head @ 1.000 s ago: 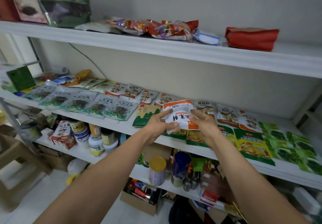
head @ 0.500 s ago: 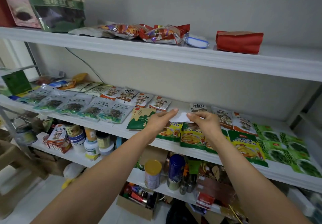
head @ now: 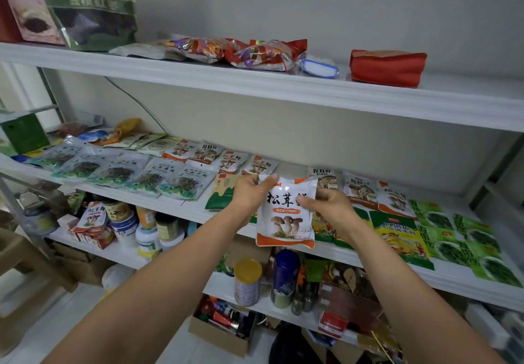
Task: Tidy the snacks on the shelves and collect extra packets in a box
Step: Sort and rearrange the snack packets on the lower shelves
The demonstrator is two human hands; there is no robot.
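- A white-and-orange mushroom packet [head: 286,213] is held upright in front of the middle shelf [head: 181,208], its printed face turned toward the camera.
- The packet's upper left corner is pinched by the left hand [head: 251,193], with the thumb laid over the top edge; the grip is closed on the packet.
- The packet's right edge is pinched just below the top by the right hand [head: 331,210], the thumb pressed on the front beside the black lettering; this grip too is closed on the packet.
- The packet's lower half hangs free beneath both hands, overlapping the shelf's front lip.
- Similar mushroom packets [head: 363,191] are seen lying flat at the back of the same shelf, to either side of the hands.
- Green seaweed packets [head: 465,233] are laid in rows at the shelf's right end, with yellow-and-green packets [head: 397,233] just left of them.
- Grey-green packets [head: 136,174] are lined along the shelf's left front.
- On the top shelf [head: 283,88], red foil bags [head: 263,54] and a red pouch [head: 388,66] are seen lying flat.
- A cardboard box [head: 224,338] holding assorted items is seen on the floor below, well apart from the held packet.
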